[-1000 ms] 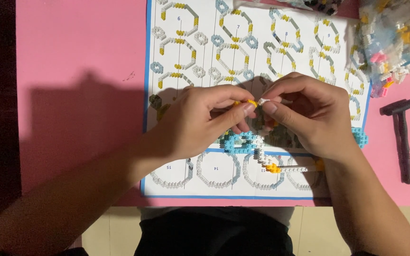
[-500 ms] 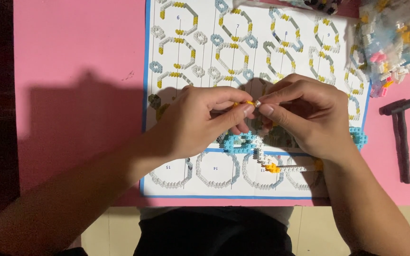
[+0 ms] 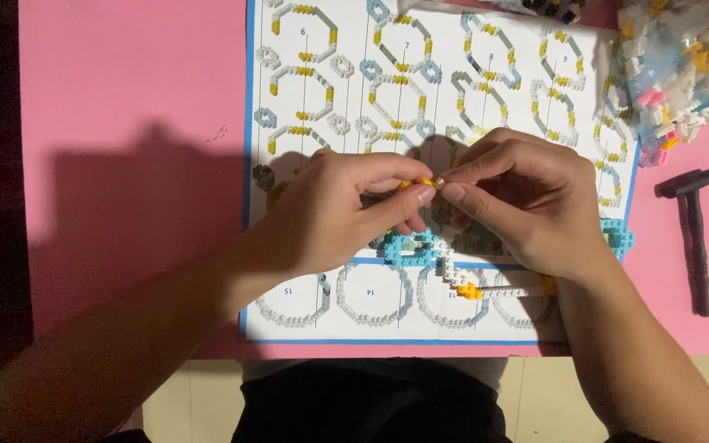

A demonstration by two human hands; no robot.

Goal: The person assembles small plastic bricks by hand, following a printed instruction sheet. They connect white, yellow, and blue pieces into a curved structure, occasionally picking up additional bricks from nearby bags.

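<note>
My left hand [image 3: 334, 213] and my right hand [image 3: 527, 205] meet fingertip to fingertip above a printed instruction sheet [image 3: 346, 66]. Between the thumbs and forefingers of both hands is a tiny yellow and white brick piece [image 3: 430, 182]. Under the hands, on the sheet, lies a light blue ring of small bricks [image 3: 410, 246]. A white brick chain with a yellow bit [image 3: 473, 289] lies just below it. Another light blue brick part [image 3: 619, 236] shows at the right of my right hand.
A clear bag of mixed small bricks [image 3: 683, 66] lies at the top right on the pink mat [image 3: 125, 98]. A dark small hammer-shaped tool [image 3: 693, 238] rests right of the sheet. The table's pale front edge [image 3: 198, 394] runs along the bottom.
Both hands stay pinched together on the small piece. The fingertips have shifted only slightly.
</note>
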